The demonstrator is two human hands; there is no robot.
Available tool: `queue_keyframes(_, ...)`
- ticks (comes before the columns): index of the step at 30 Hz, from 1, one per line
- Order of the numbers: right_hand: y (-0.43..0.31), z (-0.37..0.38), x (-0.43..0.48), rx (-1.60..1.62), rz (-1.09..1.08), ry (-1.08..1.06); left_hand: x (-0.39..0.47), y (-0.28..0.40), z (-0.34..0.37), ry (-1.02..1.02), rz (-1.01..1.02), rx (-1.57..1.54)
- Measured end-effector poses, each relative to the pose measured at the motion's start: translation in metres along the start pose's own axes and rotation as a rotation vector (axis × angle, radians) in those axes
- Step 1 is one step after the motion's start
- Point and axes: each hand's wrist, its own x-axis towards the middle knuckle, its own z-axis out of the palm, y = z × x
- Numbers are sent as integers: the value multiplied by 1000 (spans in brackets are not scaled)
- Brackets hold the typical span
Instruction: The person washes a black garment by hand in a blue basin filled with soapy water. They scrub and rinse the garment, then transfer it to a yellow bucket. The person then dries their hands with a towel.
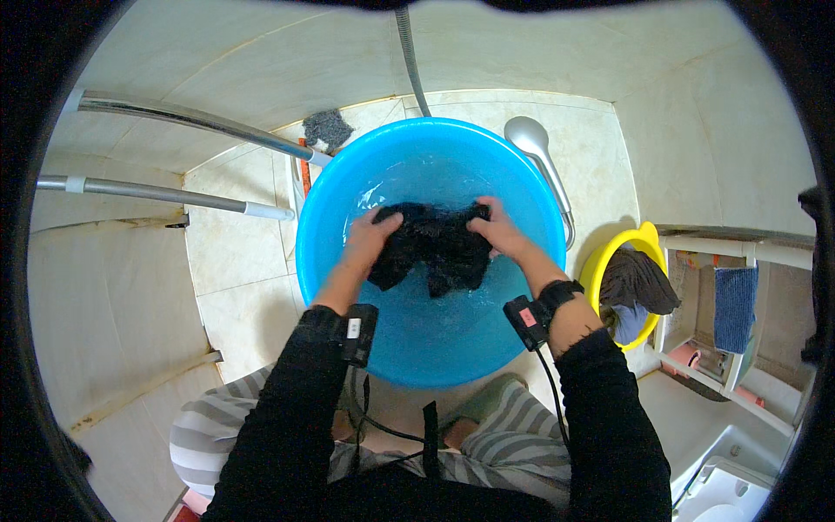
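A large blue plastic basin [417, 352] with water in it stands on the tiled floor before me. Bunched black cloth [434, 245] is in the basin, stretched between my two hands. My left hand [378, 231] grips its left side, the thumb on top. On the right side, my right hand [499, 231] holds the cloth near its upper edge. The lower part of the cloth hangs in folds at or in the water; how deep it reaches I cannot tell.
A metal shower head [528, 137] lies right of the basin, beside a yellow basin [590, 274] of dark and blue-grey cloth. Two metal poles [196, 121] [163, 196] come in from the left. A grey hose [409, 59] runs behind. A blue cloth [736, 307] hangs on a white rack.
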Motion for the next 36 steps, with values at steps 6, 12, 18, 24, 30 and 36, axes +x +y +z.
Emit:
queue_keyframes(6,-38,-3,-57,-165,152,-219,-43,97,-10,-294,69,-260)
queue_keyframes(12,-56,-2,-76,-427,-224,-328,-84,147,-8,-506,245,-110)
queue_keyframes(18,-48,15,-77,-698,-499,-38,-110,167,-14,-559,398,-247)
queue_keyframes(24,-73,6,-95,-128,-513,-339,-117,183,-26,-635,427,-557)
queue_keyframes(30,-79,15,-94,-232,-580,-211,-121,185,-27,-721,483,-889)
queue_keyframes(36,-45,9,-89,469,-316,-133,-94,164,-52,-559,446,-933)
